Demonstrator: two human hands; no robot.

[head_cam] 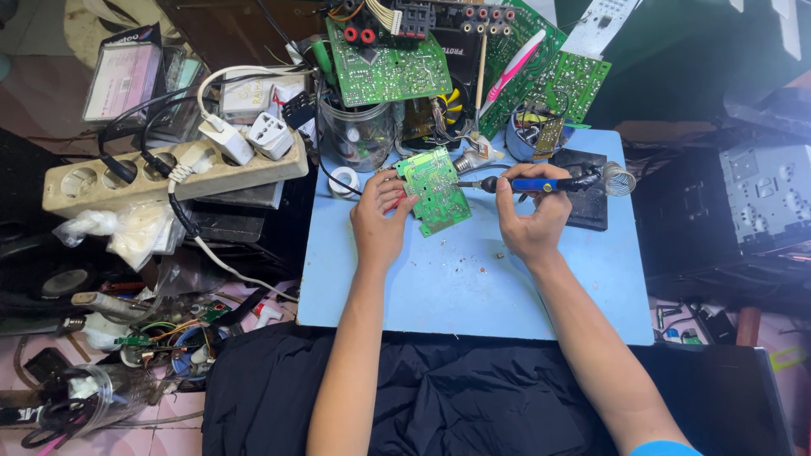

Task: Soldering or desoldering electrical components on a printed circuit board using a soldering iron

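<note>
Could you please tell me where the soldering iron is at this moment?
In the head view, the soldering iron is in the right hand, right of centre over the blue board, its tip meeting the small green circuit board that the left hand holds.

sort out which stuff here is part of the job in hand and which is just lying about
In use:
small green circuit board, held by left hand
blue-handled soldering iron, held by right hand
light blue work board

Lying about:
beige power strip
clear plastic jar
large green circuit boards
pink toothbrush
</note>
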